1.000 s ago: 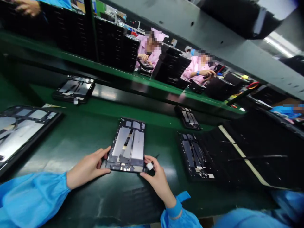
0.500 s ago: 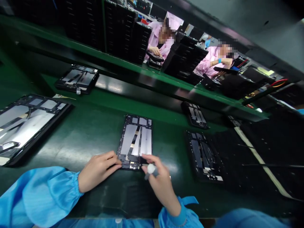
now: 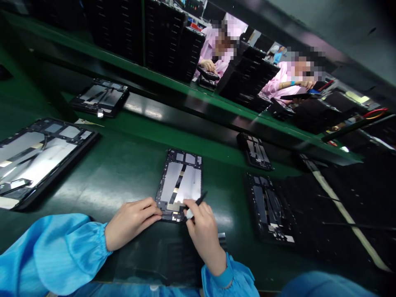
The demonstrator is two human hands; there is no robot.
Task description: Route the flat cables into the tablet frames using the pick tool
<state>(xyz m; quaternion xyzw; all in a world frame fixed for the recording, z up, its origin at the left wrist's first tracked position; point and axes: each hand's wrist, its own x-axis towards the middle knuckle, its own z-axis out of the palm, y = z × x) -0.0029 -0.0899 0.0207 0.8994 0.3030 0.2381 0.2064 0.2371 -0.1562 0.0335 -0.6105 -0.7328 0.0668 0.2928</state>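
An opened tablet [image 3: 193,175] lies on the green bench in front of me, its silver back plate and a dark ribbon cable [image 3: 177,184] showing. At its lower left corner my left hand [image 3: 136,220] grips the edge, fingers together. My right hand [image 3: 202,229] is over the lower right corner, closed in a pinch. From its fingers juts a thin black strip [image 3: 201,199]; a small pale piece [image 3: 189,213] shows there too. Whether these two are joined, I cannot tell. The fingers cover part of the tablet's lower edge.
A large opened tablet [image 3: 66,142] lies at left, another [image 3: 100,98] behind it. Two more, one farther back [image 3: 256,151] and one nearer [image 3: 269,206], are at right beside black material [image 3: 334,206]. Beyond the green shelf [image 3: 185,88] with dark stacks, people in pink work.
The narrow dark strip at the right of the tablet's plate no longer lies there. A black strip now sticks up from my right hand, which has turned. My left hand stays at the corner.
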